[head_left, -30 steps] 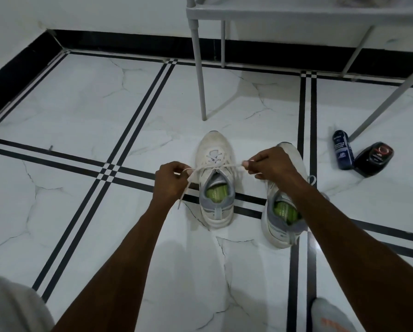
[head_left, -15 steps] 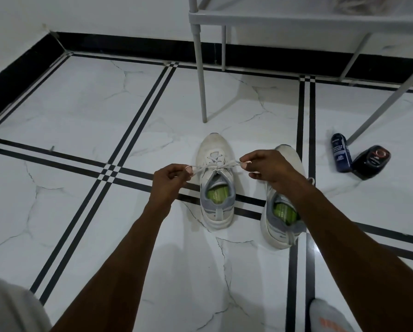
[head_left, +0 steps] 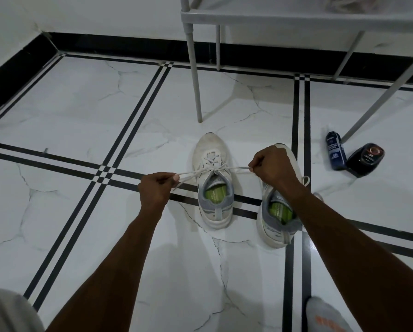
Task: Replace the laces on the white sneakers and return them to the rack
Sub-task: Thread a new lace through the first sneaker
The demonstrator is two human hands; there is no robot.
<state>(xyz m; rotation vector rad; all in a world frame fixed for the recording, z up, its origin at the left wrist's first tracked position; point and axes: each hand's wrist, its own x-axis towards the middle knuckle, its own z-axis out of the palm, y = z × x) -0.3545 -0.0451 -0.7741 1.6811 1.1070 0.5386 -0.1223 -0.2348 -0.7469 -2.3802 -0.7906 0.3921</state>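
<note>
Pulling lace (head_left: pixel 202 172) ends taut across left sneaker (head_left: pixel 212 178) at frame centre, left hand (head_left: pixel 155 190) and right hand (head_left: pixel 271 165) each pinching one end; next probably crossing ends into a knot, second sneaker (head_left: pixel 276 216) untied beside it

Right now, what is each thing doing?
left hand: pinching one lace end
right hand: pinching the other lace end
lace: pulled taut across the shoe
left sneaker: upright on floor, laced
right sneaker: upright on floor
blue bottle: lying down
black bottle: lying down
</note>
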